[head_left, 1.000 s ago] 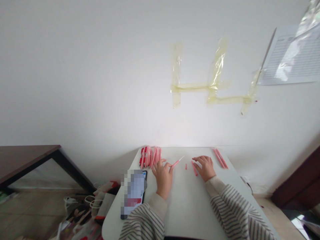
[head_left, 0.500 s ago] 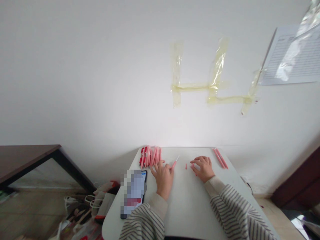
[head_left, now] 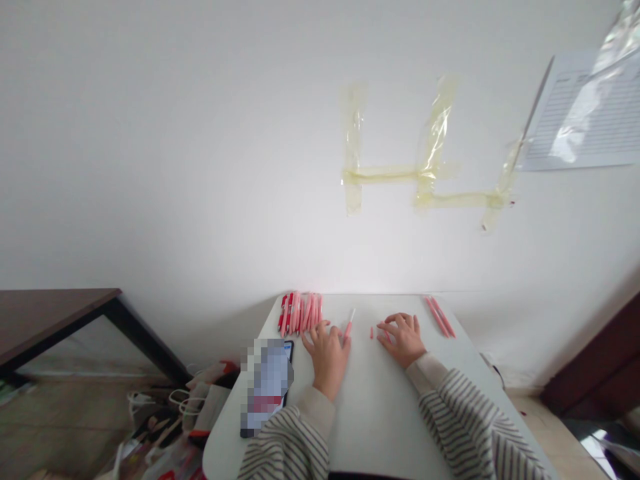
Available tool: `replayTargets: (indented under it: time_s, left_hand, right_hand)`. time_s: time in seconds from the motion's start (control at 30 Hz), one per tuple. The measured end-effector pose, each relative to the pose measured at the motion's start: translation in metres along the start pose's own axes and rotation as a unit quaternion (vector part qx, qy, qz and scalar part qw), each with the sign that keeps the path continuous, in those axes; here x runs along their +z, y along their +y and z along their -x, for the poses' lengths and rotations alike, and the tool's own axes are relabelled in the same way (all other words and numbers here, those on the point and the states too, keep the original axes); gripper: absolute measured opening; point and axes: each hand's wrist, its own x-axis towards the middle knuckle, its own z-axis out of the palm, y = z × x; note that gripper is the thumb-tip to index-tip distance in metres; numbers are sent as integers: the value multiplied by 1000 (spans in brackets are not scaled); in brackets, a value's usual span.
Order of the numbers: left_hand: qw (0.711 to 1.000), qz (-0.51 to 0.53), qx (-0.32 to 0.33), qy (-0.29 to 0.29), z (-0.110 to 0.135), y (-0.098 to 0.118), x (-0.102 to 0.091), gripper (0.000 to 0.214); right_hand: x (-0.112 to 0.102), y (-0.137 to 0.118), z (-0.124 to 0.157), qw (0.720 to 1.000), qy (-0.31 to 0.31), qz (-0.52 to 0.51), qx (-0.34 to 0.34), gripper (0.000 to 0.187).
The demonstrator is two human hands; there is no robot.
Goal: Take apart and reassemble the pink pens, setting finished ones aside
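1. Pink pen part (head_left: 349, 329) with a white tip stands tilted above the table (head_left: 370, 420), pinched between the left hand's (head_left: 329, 360) thumb and forefinger, other fingers spread.
2. Right of it lies a small pink piece (head_left: 371, 333).
3. Right hand (head_left: 404, 341), half-curled, covers a pink barrel (head_left: 388, 337); its grip cannot be told.
4. Farther out: clustered pens (head_left: 301, 315) left, two pink sticks (head_left: 441, 317) right.
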Motion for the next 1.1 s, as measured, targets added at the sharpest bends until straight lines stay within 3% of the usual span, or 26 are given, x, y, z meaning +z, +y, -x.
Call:
replayTargets:
  time_s: [0.43, 0.6, 0.77, 0.93, 1.1]
  left_hand:
    - [999, -4, -12, -36, -1, 4, 1, 17]
    - [999, 21, 9, -39, -1, 8, 2, 31]
    - [993, 60, 76, -65, -1, 19, 5, 23]
    - [992, 55, 93, -60, -4, 29, 12, 14]
    - [991, 59, 108, -62, -5, 35, 23, 18]
  right_hand:
    - [-6, -11, 2, 999, -28, 29, 33, 32]
    - [-5, -10, 2, 999, -23, 23, 26, 31]
    - [0, -10, 4, 999, 17, 19, 21, 27]
    - [6, -2, 3, 998, 61, 2, 6, 25]
    - [13, 11, 0, 998, 65, -8, -13, 24]
